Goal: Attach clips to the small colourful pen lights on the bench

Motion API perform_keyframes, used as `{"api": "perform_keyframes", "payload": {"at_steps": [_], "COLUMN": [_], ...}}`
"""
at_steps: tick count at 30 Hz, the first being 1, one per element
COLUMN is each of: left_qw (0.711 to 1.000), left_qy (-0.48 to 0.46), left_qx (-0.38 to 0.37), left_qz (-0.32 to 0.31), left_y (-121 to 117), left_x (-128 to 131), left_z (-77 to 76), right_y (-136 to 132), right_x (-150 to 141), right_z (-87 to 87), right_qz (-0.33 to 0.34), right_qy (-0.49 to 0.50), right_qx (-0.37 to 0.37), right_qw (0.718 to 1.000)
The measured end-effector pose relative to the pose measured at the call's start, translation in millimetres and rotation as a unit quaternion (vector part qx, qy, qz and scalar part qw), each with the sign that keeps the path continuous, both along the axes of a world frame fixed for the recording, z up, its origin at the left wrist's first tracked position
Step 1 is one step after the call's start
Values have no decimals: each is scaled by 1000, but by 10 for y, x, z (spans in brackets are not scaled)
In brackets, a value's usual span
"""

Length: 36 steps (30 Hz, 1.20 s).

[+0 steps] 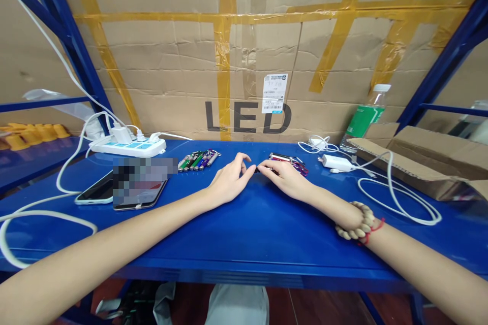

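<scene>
My left hand [231, 179] and my right hand [284, 175] rest on the blue table [244, 233], fingertips meeting around a small dark item [257, 168] that I cannot make out. Both hands have curled, pinching fingers. A row of several small coloured keychain flashlights [198, 159] lies just left of my left hand. A second cluster of similar flashlights [286, 158] lies behind my right hand. A beaded bracelet with a red string [358, 222] is on my right wrist.
A white power strip [129, 146] with plugs and cables sits at the back left, two phones [122, 192] in front of it. A white charger [336, 162] with looping cable, a green-labelled bottle [365, 118] and an open cardboard box [423, 162] stand at the right. A large LED carton forms the back wall.
</scene>
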<state>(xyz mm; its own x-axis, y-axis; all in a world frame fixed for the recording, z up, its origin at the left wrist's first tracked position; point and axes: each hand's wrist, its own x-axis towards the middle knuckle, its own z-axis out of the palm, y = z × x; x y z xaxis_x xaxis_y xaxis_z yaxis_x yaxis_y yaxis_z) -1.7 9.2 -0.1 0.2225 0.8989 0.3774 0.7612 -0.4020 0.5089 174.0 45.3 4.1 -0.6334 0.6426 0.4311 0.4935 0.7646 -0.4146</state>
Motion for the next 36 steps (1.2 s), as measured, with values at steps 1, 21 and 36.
{"api": "perform_keyframes", "payload": {"at_steps": [1, 21, 36], "left_qw": [1000, 996, 996], "left_qy": [-9, -69, -64], "left_qx": [-5, -58, -56], "left_qz": [4, 3, -1], "left_y": [3, 2, -4], "left_x": [-1, -44, -46], "left_z": [1, 31, 41], "right_y": [0, -37, -41], "right_x": [2, -3, -7], "right_z": [0, 35, 47], "right_qz": [-7, -56, -56], "right_qy": [-2, 17, 36], "right_qx": [-2, 14, 29], "right_qw": [1000, 998, 997]}}
